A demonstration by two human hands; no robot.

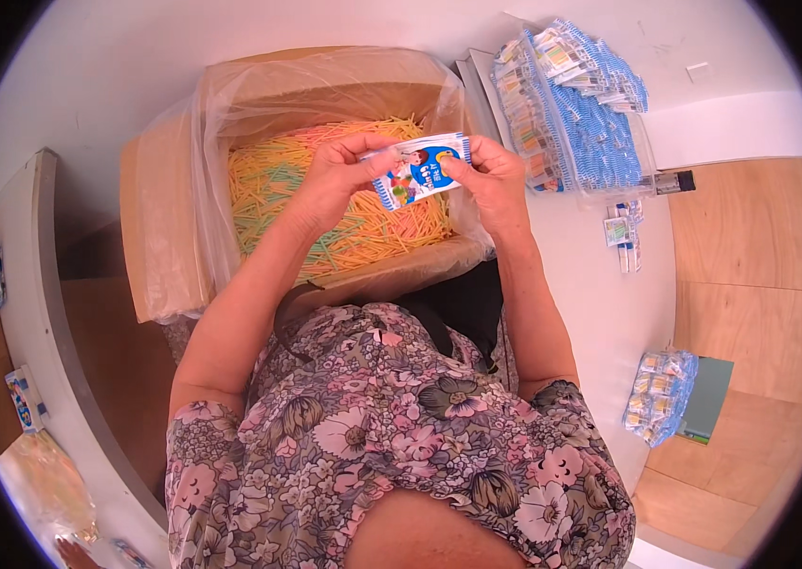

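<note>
A small blue-and-white printed packet (417, 180) is held up flat between my two hands. My left hand (342, 173) pinches its left side, thumb on the face toward me. On its right side, my right hand (491, 177) pinches it the same way, thumb across the front. Below the packet stands a cardboard box (156, 228) lined with clear plastic. Thin pastel sticks (363, 228) in yellow, orange, green and pink fill it. Whether anything is inside the packet I cannot tell.
At the right, a clear plastic bin (643, 156) holds many blue-and-white packets (600, 133). Loose packets (622, 230) lie on the white table (576, 251) beside it. A wrapped bundle of packets (657, 394) lies farther right. At the left, a white partition (55, 294) rises beside the box.
</note>
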